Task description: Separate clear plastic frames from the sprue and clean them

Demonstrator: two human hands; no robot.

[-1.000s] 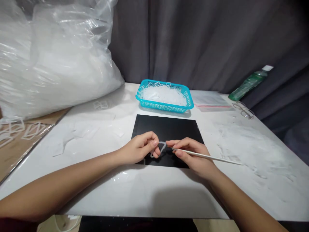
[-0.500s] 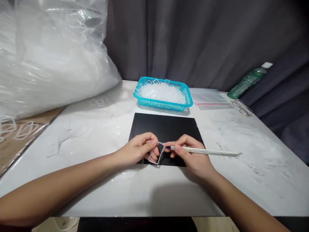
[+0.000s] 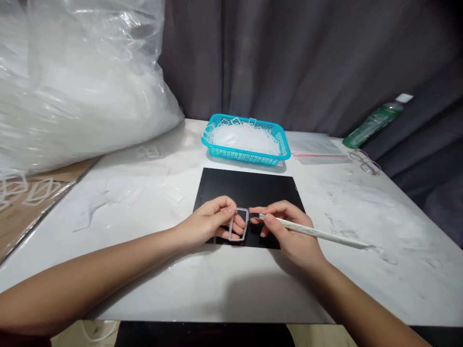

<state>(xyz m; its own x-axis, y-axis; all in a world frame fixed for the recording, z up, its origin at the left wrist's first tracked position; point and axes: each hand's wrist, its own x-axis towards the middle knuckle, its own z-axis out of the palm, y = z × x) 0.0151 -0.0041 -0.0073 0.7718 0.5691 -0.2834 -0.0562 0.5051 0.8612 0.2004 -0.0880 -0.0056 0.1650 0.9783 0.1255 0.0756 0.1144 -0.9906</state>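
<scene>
Between thumb and fingers, my left hand [image 3: 213,218] pinches a small translucent rectangular frame [image 3: 247,225] by its upper left corner. The frame hangs over a black mat [image 3: 249,185] lying on the white table. My right hand [image 3: 289,226] is closed around a long whitish pen-like tool [image 3: 321,233]. The tool's tip points left toward the frame, and its tail slants down to the right. A small gap shows between the right fingertips and the frame's right side.
A blue basket [image 3: 249,156] of small clear pieces stands behind the mat. A large plastic bag [image 3: 83,91] fills the left. Clear bags [image 3: 318,147], a green bottle [image 3: 376,120] and glasses [image 3: 367,163] are at the back right. Loose frames [image 3: 40,191] lie far left.
The frame has turned more upright and faces the camera more. The tool's tail has swung downward, and its tip has moved slightly right, away from the frame.
</scene>
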